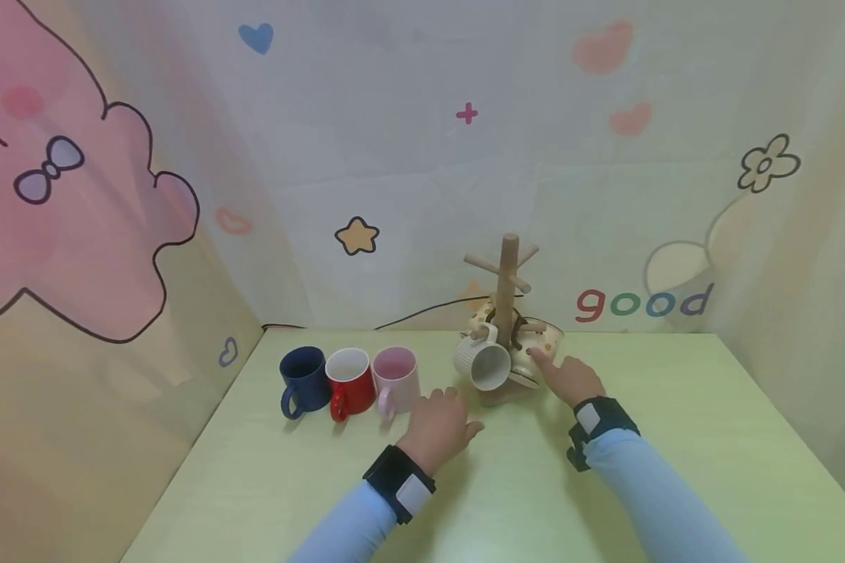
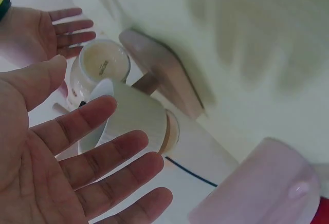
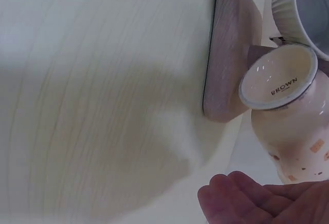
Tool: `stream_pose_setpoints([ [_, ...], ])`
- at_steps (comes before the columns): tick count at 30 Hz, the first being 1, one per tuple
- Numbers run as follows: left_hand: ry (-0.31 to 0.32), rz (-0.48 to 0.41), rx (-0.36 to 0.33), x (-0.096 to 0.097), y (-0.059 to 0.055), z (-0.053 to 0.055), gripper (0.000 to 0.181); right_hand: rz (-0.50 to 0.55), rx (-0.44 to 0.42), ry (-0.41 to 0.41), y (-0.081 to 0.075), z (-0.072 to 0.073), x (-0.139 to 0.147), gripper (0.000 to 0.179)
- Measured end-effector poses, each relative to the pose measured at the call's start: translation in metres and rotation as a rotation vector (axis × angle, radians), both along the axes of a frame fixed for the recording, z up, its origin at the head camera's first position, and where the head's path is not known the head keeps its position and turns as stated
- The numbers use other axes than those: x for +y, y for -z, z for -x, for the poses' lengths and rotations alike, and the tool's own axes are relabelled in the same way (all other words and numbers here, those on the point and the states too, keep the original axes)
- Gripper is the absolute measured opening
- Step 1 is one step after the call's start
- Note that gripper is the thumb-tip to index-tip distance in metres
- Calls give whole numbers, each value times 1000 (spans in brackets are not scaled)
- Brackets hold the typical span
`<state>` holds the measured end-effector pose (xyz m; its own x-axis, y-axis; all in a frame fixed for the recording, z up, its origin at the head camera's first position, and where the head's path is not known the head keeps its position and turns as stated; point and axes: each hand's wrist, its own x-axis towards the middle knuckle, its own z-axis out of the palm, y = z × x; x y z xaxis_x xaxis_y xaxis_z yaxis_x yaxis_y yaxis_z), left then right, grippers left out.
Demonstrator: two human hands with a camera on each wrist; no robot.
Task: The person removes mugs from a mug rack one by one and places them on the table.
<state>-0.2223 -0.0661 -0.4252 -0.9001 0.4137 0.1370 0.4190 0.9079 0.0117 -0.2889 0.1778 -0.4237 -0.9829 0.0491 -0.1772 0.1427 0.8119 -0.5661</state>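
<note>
A wooden mug tree [image 1: 508, 274] stands toward the back, right of centre. From its lower pegs hang a white ribbed mug [image 1: 473, 356], a cream spotted mug [image 1: 546, 339] and, partly hidden behind the post, another patterned mug [image 1: 480, 314]. My right hand [image 1: 572, 380] is beside the cream mug, its fingers extended in the left wrist view; whether it touches the mug I cannot tell. With fingers spread and holding nothing, my left hand [image 2: 77, 167] is in front of the ribbed mug, between the tree and the pink mug [image 1: 398, 385].
Left of the tree, a navy mug [image 1: 306, 381], a red mug [image 1: 354, 391] with white inside and the pink mug stand upright in a row, handles toward me. A printed cloth [image 1: 422, 156] hangs behind the pale table [image 1: 267, 500]. The tree's upper pegs stick out bare.
</note>
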Motion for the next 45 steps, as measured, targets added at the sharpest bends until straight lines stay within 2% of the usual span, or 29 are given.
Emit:
stream_pose_setpoints([
  [3,12,6,11,0,5,-4,39,27,1,3,2,3,-3,101],
  [9,6,10,-19,-1,9,-9,37,50,41,17,7,8,-8,95],
  [14,-12,39,-30,-4,14,-12,36,132,26,35,9,13,-10,96],
  [19,-25,59,-16,-6,18,-12,37,223,10,57,11,17,-13,95],
  [23,-21,65,-6,-7,21,-10,37,257,6,78,11,19,-15,94],
  [32,-26,66,-26,-10,20,-12,38,343,-28,83,14,23,-15,96],
  [36,-17,54,-12,-10,21,-12,37,366,-39,86,15,25,-13,99],
  [40,-13,49,0,-11,21,-12,36,441,-68,116,16,27,-13,100],
  [45,-20,48,-21,-11,22,-12,37,503,-92,143,15,27,-13,102],
])
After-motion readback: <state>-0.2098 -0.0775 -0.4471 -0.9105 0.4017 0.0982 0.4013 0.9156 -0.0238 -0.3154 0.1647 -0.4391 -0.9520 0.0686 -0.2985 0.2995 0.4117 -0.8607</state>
